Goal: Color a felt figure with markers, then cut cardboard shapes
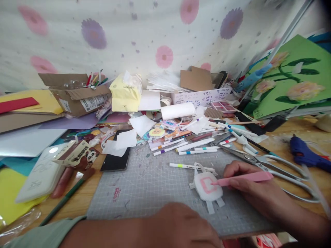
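A grey cutting mat [144, 186] fills the lower middle of the frame, ringed above by craft clutter. On it, right of centre, lies a small white paper cut-out [207, 187] with little tabs sticking out and a pink outline being drawn on its face. It looks feather-light, thin and floppy, likely to slide or crease under a pen, so it is best pinned flat near an edge away from the wet ink. The right hand [248, 189], at lower right, is closed in a writing grip around a pink marker [243, 178] whose tip touches the cut-out. The left hand [181, 227] rests at the bottom centre, near the mat's lower edge; whether its fingers are curled or spread cannot be told, and it holds nothing visible. At upper left an open cardboard box [77, 96] holds pens and sticks poking out. Right of it stands a yellow tissue pack [125, 93] with tissue pulled up. Large scissors [261, 160] lie just above the right hand.
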The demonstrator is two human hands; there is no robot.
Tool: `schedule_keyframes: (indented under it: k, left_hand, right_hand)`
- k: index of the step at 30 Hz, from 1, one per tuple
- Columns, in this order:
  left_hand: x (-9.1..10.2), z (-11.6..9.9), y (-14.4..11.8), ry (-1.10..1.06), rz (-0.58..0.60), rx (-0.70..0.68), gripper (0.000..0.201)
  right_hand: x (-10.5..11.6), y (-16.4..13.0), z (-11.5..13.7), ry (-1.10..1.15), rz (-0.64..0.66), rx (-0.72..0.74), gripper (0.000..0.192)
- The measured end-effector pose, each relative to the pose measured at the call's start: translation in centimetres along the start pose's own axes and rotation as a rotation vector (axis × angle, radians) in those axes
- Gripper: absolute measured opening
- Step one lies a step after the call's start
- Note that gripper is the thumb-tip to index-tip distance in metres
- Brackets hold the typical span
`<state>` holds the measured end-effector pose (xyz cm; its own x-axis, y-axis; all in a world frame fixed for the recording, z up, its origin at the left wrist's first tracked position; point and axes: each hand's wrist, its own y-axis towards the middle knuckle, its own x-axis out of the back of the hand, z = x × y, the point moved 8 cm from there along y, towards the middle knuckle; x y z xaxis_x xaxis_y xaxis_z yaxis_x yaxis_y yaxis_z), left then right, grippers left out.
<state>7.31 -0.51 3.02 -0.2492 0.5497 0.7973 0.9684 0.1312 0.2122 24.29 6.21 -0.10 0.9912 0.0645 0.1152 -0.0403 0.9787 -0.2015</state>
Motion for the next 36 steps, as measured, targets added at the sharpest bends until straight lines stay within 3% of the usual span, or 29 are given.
schedule_keyframes:
  k: [2,4,13,19,36]
  left_hand:
    - [1.6,-0.2,-0.1,0.182,-0.156,0.002,0.025]
    - [2.7,-0.4,-0.1,0.276,-0.223,0.033,0.029]
    - [3.4,-0.1,-0.3,0.345,-0.226,0.123,0.023]
    - [2.8,0.8,-0.3,0.372,-0.204,0.195,0.017]
    - [2.6,1.0,-0.2,0.303,-0.17,0.225,0.016]
  right_hand:
    - [0.1,0.1,-0.1,0.057,0.0,0.027,0.026]
    - [0.1,0.2,-0.1,0.073,0.001,0.046,0.024]
    - [-0.9,-0.5,1.2,-0.176,0.03,0.062,0.018]
    - [-1.3,-0.5,1.5,-0.173,0.04,0.106,0.015]
    - [-1.4,-0.5,1.6,-0.198,0.036,0.102,0.015]
